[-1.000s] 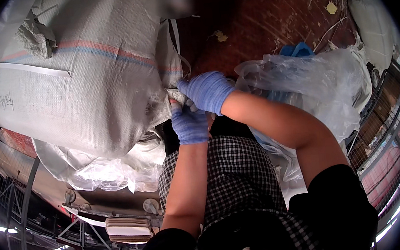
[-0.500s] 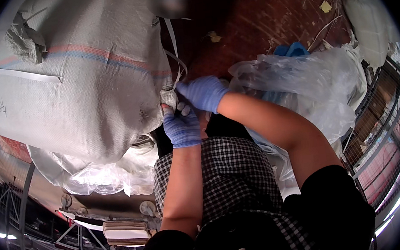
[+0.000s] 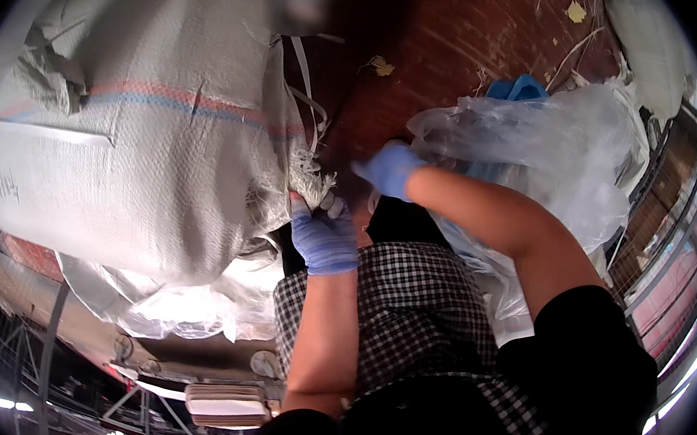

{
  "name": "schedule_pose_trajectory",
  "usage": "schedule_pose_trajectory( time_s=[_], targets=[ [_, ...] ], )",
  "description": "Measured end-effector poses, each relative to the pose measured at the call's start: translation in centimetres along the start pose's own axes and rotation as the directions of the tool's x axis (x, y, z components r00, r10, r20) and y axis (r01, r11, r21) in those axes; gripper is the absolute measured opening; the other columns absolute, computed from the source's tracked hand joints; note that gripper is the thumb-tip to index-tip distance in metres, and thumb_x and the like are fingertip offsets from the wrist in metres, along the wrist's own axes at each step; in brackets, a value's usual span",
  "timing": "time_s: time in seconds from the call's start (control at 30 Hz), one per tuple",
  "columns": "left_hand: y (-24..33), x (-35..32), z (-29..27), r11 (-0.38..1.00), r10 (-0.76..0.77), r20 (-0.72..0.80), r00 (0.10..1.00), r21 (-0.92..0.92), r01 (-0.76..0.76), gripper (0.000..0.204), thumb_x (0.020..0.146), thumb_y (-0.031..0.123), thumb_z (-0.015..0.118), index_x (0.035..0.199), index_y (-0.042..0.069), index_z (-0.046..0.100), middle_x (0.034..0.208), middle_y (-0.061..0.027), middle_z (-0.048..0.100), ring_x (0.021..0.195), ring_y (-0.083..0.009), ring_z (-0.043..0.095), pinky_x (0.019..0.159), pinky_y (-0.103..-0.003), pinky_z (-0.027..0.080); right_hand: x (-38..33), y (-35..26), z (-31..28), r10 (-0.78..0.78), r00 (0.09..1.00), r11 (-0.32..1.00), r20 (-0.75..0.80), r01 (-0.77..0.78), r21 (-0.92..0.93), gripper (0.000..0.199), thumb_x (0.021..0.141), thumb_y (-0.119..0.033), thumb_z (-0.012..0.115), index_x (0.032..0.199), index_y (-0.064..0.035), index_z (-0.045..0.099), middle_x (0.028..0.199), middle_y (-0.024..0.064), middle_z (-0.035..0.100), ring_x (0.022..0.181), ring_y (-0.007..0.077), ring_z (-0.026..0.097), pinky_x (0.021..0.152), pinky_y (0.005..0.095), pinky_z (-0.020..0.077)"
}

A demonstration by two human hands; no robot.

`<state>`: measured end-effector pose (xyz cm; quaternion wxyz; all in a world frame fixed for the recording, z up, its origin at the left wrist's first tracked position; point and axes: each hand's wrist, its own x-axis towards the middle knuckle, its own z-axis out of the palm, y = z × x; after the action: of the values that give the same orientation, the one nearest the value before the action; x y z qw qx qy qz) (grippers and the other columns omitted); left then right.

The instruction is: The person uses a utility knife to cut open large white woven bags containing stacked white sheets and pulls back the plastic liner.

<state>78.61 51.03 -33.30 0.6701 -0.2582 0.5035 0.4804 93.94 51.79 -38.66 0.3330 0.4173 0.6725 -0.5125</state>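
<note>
A large white woven sack [image 3: 136, 188] with a red and blue stripe fills the left side. Its frayed, bunched corner [image 3: 309, 179] sticks out toward me, and my left hand [image 3: 322, 235], in a blue knit glove, grips it from below. Loose white threads spread above the fingers. My right hand [image 3: 392, 170], gloved the same way, is off to the right, apart from the sack. Motion smears its fingers, so what they hold, if anything, is unclear. A narrow white strap [image 3: 303, 75] hangs down along the sack's right edge above the corner.
Clear plastic sheeting [image 3: 543, 144] lies to the right with a blue item [image 3: 518, 89] behind it. A pale sack [image 3: 642, 46] stands at the far right. Scraps and strands lie on the reddish floor [image 3: 448, 32]. More plastic [image 3: 197, 303] sits beneath the big sack.
My right hand has pulled away to the right from the sack's corner. The corner, bunched up before, now shows loose, frayed threads. My left hand keeps its grip, slightly lower.
</note>
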Motion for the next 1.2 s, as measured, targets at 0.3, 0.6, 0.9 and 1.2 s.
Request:
schedule_pose_trajectory(
  time_s=[0.3,0.6,0.9,1.2],
  targets=[
    [1.4,-1.7,0.4,0.978,-0.034,-0.083,0.996,0.203,0.05,0.017,0.092,0.021,0.045,0.102,0.009,0.053,0.077,-0.0021,0.058,0.046,-0.0078,0.037,0.037,-0.019,0.028,-3.6,-2.4,0.6,0.148,0.579,0.946,-0.801,0.152,0.285,0.02,0.084,-0.027,0.052,0.088,-0.0083,0.048,0.067,0.0124,0.06,0.055,0.0296,0.059,0.048,0.0417,0.0455],
    [4.1,-5.4,1.2,0.984,-0.105,-0.226,0.969,0.116,0.134,0.019,0.089,0.02,0.045,0.099,0.007,0.056,0.072,-0.0036,0.056,0.048,-0.0094,0.044,0.034,-0.02,0.028,1.0,-8.6,-1.5,0.079,0.481,0.931,-0.873,0.279,0.237,0.016,0.08,-0.021,0.053,0.086,-0.0074,0.047,0.062,0.0109,0.056,0.05,0.0308,0.056,0.045,0.042,0.044],
    [5.2,-8.7,1.1,0.962,-0.064,-0.224,0.973,0.247,0.12,0.016,0.083,0.021,0.055,0.088,0.005,0.053,0.067,-0.0043,0.052,0.055,-0.0122,0.048,0.038,-0.021,0.034,0.6,-9.1,4.0,0.263,0.514,0.851,-0.816,0.275,0.447,0.02,0.08,-0.02,0.053,0.095,-0.0055,0.053,0.071,0.0135,0.06,0.063,0.0315,0.061,0.056,0.0406,0.048],
    [7.9,-11.3,-0.6,0.976,-0.194,-0.22,0.956,0.055,0.211,0.019,0.083,0.02,0.053,0.09,0.003,0.053,0.067,-0.0051,0.052,0.055,-0.0141,0.046,0.043,-0.026,0.039,2.2,-9.3,6.9,0.201,0.691,0.922,-0.694,0.106,0.373,0.017,0.081,-0.023,0.053,0.09,-0.0087,0.051,0.067,0.0098,0.059,0.057,0.0286,0.059,0.048,0.041,0.0451]
  ],
)
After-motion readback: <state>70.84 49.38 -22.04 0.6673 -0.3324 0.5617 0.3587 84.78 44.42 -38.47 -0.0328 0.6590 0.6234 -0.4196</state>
